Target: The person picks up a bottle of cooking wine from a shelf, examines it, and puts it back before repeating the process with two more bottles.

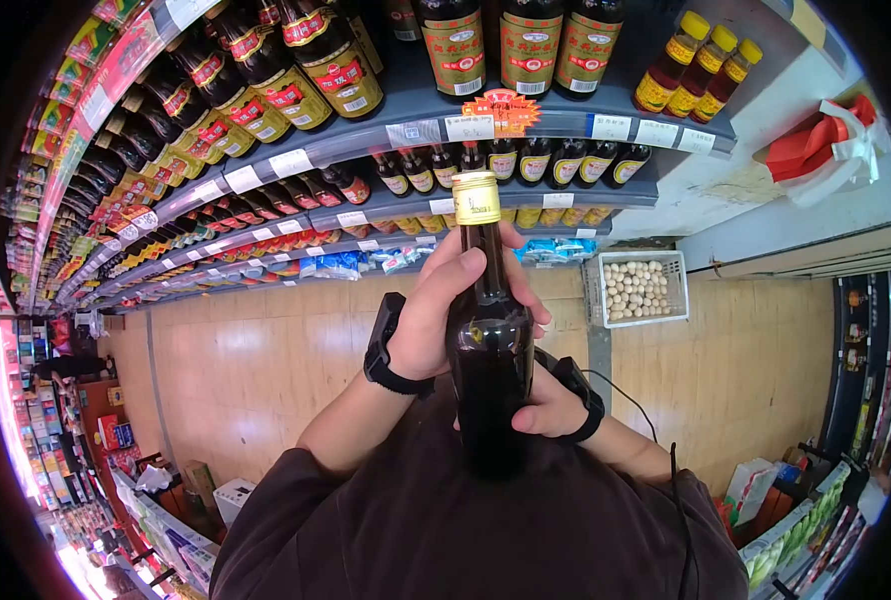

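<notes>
A dark glass bottle (491,375) with a yellow and gold cap is held upright, close to my chest. My left hand (441,295) is wrapped round its neck and shoulder, the thumb on the near side and fingertips showing past the far side. Lower down, my right hand (551,405) grips the bottle's body, its thumb along the right side; most of its fingers are hidden behind the glass. No label shows on the side facing me. Both wrists wear black bands.
Shelves (366,130) packed with dark sauce bottles curve across the front and left. Small yellow-capped bottles (691,70) stand at the upper right. A white crate of eggs (636,290) sits on the tiled floor (256,350). A red bag (816,145) hangs on the right wall.
</notes>
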